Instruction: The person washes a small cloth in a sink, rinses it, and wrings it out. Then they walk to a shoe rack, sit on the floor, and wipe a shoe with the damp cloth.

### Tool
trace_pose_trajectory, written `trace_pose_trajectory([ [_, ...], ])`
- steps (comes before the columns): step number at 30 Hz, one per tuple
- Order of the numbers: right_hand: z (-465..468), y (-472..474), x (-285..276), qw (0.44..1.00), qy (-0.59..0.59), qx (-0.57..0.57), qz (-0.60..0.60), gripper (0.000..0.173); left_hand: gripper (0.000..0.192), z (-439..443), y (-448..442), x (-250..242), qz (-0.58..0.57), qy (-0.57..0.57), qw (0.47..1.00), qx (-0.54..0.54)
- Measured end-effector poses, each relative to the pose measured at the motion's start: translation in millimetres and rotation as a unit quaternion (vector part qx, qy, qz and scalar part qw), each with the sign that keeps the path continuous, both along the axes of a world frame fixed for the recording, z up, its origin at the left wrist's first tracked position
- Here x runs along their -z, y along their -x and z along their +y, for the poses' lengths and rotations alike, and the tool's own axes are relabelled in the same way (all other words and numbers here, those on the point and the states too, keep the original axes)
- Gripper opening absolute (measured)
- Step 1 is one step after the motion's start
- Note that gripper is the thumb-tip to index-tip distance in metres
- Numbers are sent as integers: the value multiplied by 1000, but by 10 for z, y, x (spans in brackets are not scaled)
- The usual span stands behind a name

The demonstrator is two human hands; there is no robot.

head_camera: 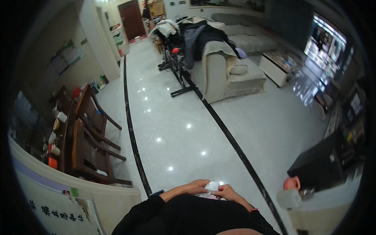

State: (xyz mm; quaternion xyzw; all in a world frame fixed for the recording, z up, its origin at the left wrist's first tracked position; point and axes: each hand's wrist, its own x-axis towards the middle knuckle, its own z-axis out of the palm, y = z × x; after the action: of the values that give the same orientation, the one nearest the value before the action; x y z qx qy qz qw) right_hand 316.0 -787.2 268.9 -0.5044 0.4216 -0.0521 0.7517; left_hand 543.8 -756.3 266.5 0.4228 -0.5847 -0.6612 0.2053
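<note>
Close to the body, my left hand (197, 187) grips a crumpled white item (211, 186), perhaps tissue or thin cloth. My right hand (227, 193) pinches its right side between thumb and fingers. A bit of pink shows under the hands, mostly hidden by the black top (188, 214). Below and around both hands lies the glossy pale tiled floor (188, 147).
Wooden chairs (91, 149) stand along a cluttered table (66, 141) on the left. Ahead, an exercise bike (176, 70) stands beside a grey sofa (217, 70) heaped with dark clothes (205, 35). A black cabinet (317, 161) and pink container (292, 183) are at right.
</note>
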Motion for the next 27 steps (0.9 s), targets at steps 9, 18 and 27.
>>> trace_pose_trajectory([
  [9, -2466, -2152, 2, 975, -35, -217, 12, 16, 39, -1546, -1966, 367, 146, -88, 965, -201],
  [18, -4431, -4209, -128, 968, 4, -244, 58, 26, 47, -3631, -3729, -57, 290, -137, 910, -263],
  [27, -6830, -6520, 82, 968, -13, -252, 7, 29, 32, -5605, -6202, 68, 112, -62, 914, -385],
])
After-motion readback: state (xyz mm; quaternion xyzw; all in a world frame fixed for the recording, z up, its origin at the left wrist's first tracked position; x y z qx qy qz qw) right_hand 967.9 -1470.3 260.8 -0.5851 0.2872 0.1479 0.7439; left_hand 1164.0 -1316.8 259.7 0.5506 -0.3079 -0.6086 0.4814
